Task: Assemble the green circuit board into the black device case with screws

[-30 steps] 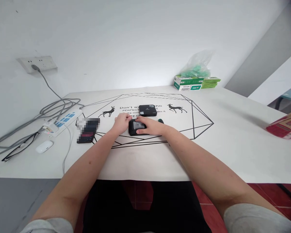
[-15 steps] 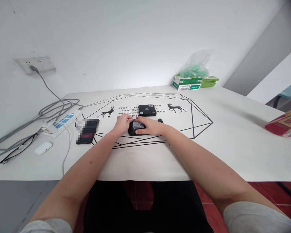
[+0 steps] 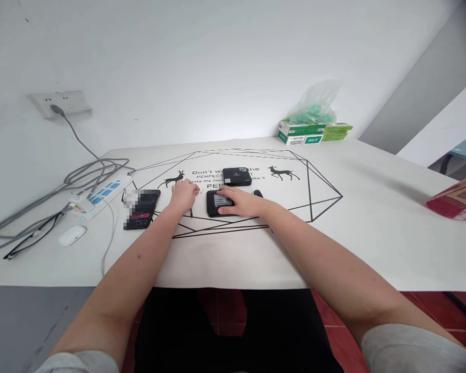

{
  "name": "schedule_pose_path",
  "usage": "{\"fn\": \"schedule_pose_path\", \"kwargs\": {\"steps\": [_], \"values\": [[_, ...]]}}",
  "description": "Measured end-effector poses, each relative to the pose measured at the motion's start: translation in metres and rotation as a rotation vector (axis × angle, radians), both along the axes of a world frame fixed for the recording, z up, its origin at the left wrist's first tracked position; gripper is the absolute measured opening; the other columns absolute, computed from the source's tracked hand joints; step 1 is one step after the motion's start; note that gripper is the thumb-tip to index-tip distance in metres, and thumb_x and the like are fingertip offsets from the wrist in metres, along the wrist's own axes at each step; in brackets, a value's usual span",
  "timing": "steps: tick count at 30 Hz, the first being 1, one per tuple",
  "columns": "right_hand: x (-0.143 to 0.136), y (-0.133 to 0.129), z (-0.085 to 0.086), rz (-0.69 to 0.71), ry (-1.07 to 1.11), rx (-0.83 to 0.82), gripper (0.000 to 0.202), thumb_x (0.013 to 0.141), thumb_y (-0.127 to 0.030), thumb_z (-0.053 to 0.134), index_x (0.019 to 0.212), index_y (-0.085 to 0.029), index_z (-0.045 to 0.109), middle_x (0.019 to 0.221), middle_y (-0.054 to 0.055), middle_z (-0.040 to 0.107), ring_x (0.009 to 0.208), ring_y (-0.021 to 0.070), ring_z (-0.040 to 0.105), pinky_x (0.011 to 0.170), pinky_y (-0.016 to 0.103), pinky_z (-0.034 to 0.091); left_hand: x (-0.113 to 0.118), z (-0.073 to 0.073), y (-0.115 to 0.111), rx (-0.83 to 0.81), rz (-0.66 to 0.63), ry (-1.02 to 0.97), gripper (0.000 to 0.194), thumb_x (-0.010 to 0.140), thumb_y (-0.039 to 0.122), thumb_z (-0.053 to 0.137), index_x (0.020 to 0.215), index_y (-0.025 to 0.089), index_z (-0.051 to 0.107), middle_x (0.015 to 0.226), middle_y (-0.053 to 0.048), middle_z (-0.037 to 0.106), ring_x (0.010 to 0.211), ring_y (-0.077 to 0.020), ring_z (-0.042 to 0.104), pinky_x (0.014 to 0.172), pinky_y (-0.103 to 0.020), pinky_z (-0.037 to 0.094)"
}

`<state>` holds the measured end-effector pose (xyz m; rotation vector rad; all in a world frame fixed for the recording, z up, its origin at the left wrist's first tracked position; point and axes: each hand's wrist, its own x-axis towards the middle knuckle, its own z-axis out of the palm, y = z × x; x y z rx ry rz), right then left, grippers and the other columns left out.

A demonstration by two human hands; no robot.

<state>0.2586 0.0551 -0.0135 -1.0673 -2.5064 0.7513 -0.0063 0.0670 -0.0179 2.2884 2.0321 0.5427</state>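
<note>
My right hand [image 3: 243,202] rests over a black flat electronic box [image 3: 214,211] with a white label on its upper face, thumb at the near side and fingers at the far side. To the left of that box, my left hand [image 3: 184,195] is low over the printed tabletop, its fingers curled together. Whether a small thing is between its fingertips cannot be made out. A second black box [image 3: 237,176] with small stickers lies just behind. Partly hidden by my right hand is a green and black object [image 3: 258,193], perhaps a handle.
To the left lie a phone [image 3: 143,210], a white power strip [image 3: 107,194] with grey cables, a white earbud case [image 3: 72,235] and glasses [image 3: 33,237]. Green and white boxes [image 3: 302,133] under a plastic bag stand by the wall. A red package [image 3: 456,199] is at far right.
My left hand has come away from the labelled box and moved left, uncovering the box's left edge. My right hand stays on it. The phone screen has lit up.
</note>
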Motion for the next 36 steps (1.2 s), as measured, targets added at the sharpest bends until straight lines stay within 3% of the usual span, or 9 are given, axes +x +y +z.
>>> {"fn": "schedule_pose_path", "kwargs": {"steps": [6, 10, 16, 18, 20, 23, 28, 33, 36], "values": [[-0.001, 0.000, 0.002, 0.020, -0.005, 0.004, 0.086, 0.091, -0.068, 0.073, 0.157, -0.015, 0.058, 0.174, 0.022, 0.045, 0.164, 0.0416, 0.042, 0.137, 0.060, 0.033, 0.008, -0.003, 0.000, -0.021, 0.000, 0.045, 0.025, 0.103, 0.030, 0.061, 0.103, 0.027, 0.085, 0.123, -0.016, 0.073, 0.126, -0.0402, 0.053, 0.106, -0.058, 0.042], [-0.002, -0.001, 0.003, 0.017, -0.011, 0.008, 0.086, 0.091, -0.071, 0.073, 0.157, -0.017, 0.059, 0.173, 0.020, 0.047, 0.164, 0.0412, 0.042, 0.137, 0.058, 0.033, 0.013, -0.002, 0.000, -0.014, -0.020, 0.044, 0.023, 0.104, 0.028, 0.060, 0.098, 0.026, 0.082, 0.119, -0.015, 0.073, 0.125, -0.0399, 0.053, 0.107, -0.058, 0.040], [-0.001, -0.001, 0.003, 0.032, -0.039, 0.033, 0.085, 0.094, -0.067, 0.069, 0.159, -0.014, 0.056, 0.173, 0.022, 0.047, 0.164, 0.0417, 0.042, 0.137, 0.061, 0.033, 0.017, 0.006, -0.006, -0.025, -0.099, -0.032, 0.023, 0.102, 0.023, 0.055, 0.091, 0.022, 0.075, 0.116, -0.015, 0.075, 0.125, -0.0383, 0.057, 0.109, -0.057, 0.042], [-0.001, -0.001, 0.002, 0.036, -0.012, 0.039, 0.081, 0.093, -0.066, 0.070, 0.157, -0.017, 0.058, 0.171, 0.021, 0.049, 0.163, 0.0430, 0.043, 0.135, 0.065, 0.034, 0.015, 0.012, -0.012, -0.051, -0.158, -0.092, 0.023, 0.104, 0.029, 0.053, 0.098, 0.023, 0.075, 0.116, -0.011, 0.075, 0.119, -0.0324, 0.062, 0.103, -0.047, 0.050], [0.000, 0.000, 0.001, 0.040, 0.010, 0.040, 0.078, 0.092, -0.065, 0.071, 0.154, -0.018, 0.061, 0.169, 0.022, 0.052, 0.162, 0.0444, 0.044, 0.134, 0.067, 0.036, 0.012, 0.018, -0.020, -0.113, -0.236, -0.165, 0.029, 0.107, 0.043, 0.052, 0.106, 0.025, 0.075, 0.108, -0.005, 0.076, 0.099, -0.0259, 0.067, 0.088, -0.038, 0.055], [0.000, 0.000, 0.000, 0.059, 0.022, 0.043, 0.075, 0.093, -0.065, 0.070, 0.152, -0.019, 0.062, 0.165, 0.021, 0.056, 0.158, 0.0439, 0.049, 0.132, 0.067, 0.038, 0.009, 0.024, -0.033, -0.318, -0.406, -0.383, 0.032, 0.102, 0.052, 0.057, 0.101, 0.026, 0.075, 0.100, -0.003, 0.075, 0.089, -0.0233, 0.067, 0.078, -0.035, 0.055], [0.000, -0.001, 0.001, 0.054, -0.020, 0.039, 0.081, 0.095, -0.068, 0.068, 0.156, -0.017, 0.058, 0.171, 0.021, 0.049, 0.166, 0.0412, 0.039, 0.136, 0.060, 0.035, 0.014, 0.027, -0.043, -0.397, -0.506, -0.426, 0.029, 0.098, 0.050, 0.061, 0.093, 0.025, 0.074, 0.104, -0.003, 0.073, 0.092, -0.0221, 0.066, 0.092, -0.038, 0.055], [-0.001, -0.001, 0.001, 0.053, -0.010, 0.045, 0.080, 0.094, -0.067, 0.069, 0.155, -0.017, 0.060, 0.168, 0.021, 0.053, 0.164, 0.0426, 0.041, 0.135, 0.061, 0.036, 0.016, 0.027, -0.040, -0.327, -0.524, -0.318, 0.030, 0.100, 0.050, 0.063, 0.091, 0.025, 0.076, 0.111, -0.004, 0.069, 0.096, -0.0219, 0.066, 0.099, -0.039, 0.054], [-0.001, 0.000, 0.000, 0.061, 0.014, 0.058, 0.076, 0.094, -0.066, 0.069, 0.153, -0.020, 0.062, 0.166, 0.020, 0.056, 0.162, 0.0430, 0.045, 0.133, 0.064, 0.037, 0.013, 0.025, -0.038, -0.330, -0.531, -0.315, 0.026, 0.100, 0.046, 0.063, 0.091, 0.025, 0.075, 0.109, -0.004, 0.067, 0.094, -0.0215, 0.065, 0.095, -0.039, 0.054]]}}
